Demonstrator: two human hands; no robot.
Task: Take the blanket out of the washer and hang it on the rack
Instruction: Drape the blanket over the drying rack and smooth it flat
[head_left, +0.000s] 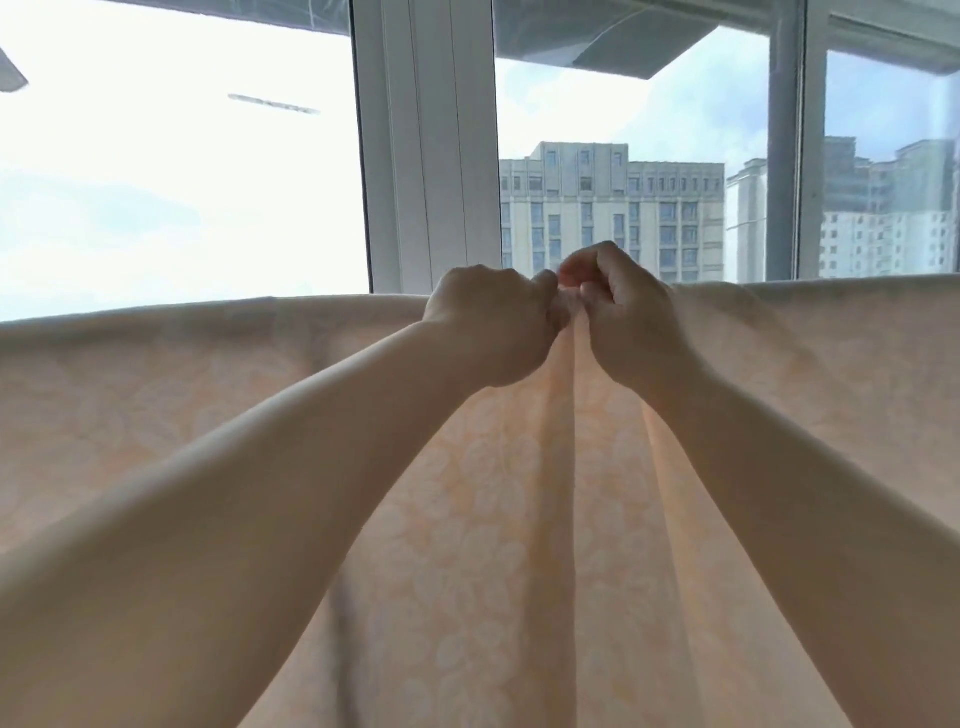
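A pale peach blanket (498, 519) with a faint flower pattern hangs spread across the whole width in front of me, its top edge running level from left to right. The rack beneath that edge is hidden by the cloth. My left hand (488, 327) and my right hand (623, 312) are raised side by side at the middle of the top edge, knuckles almost touching. Both pinch the blanket there with curled fingers, and folds run down from that point.
Behind the blanket stands a large window with a white frame post (426, 156) in the middle. Tall buildings (613, 208) show through the right panes. The left pane is bright sky.
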